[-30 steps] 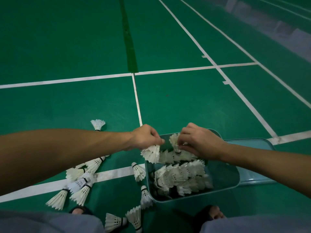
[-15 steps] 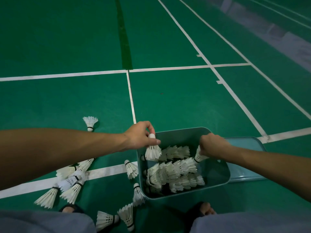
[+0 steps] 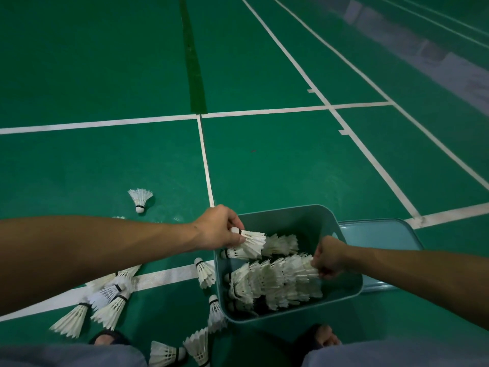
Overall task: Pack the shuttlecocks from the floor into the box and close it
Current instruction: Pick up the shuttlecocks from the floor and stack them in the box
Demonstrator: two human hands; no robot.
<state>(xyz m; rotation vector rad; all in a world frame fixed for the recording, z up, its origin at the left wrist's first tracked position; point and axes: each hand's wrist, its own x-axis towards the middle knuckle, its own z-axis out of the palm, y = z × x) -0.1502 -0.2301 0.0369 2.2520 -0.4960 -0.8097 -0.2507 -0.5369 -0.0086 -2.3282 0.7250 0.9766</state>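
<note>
On a green badminton court, a person crouches over a teal box partly filled with rows of nested shuttlecocks. The left hand pinches one shuttlecock by its cork at the box's left rim, feathers pointing in towards the far row; the right hand is closed on the end of the middle row, steadying it. More loose shuttlecocks lie on the floor left of the box and by the feet, one well apart. The lid rests just behind the box. Sliding the held one in line with its row, not dropping it, should save room and spare the feathers.
</note>
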